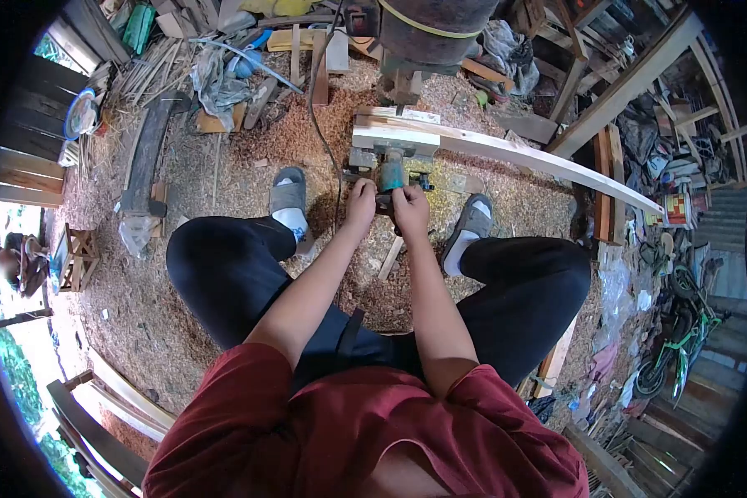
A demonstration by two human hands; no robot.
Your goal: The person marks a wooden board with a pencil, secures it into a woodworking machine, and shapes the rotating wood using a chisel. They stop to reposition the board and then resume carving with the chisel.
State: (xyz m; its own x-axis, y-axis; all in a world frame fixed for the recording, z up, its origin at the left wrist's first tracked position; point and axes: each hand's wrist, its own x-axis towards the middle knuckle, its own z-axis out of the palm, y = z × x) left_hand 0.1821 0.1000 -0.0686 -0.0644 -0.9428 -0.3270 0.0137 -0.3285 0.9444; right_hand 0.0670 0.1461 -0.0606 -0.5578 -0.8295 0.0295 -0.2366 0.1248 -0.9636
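Observation:
Low between my feet is a teal power tool point(393, 174) with a round body, its front against the side of a long pale wooden plank point(523, 152). My left hand point(361, 203) is closed at the tool's left side, and my right hand point(411, 207) is closed at its right rear. My forearms hide part of neither hand, but the grips themselves are covered by my fingers. A dark cord point(322, 141) hangs down past the left of the plank. Pale boards lie at the plank's left end, under a dark cylinder point(436, 29).
Wood shavings cover the ground. A dark beam point(145, 153) lies at left, a wooden stool point(80, 259) farther left. Scrap wood and plastic bags point(217, 90) crowd the back. A slanted timber point(631, 83) and a green bicycle point(681, 340) stand at right.

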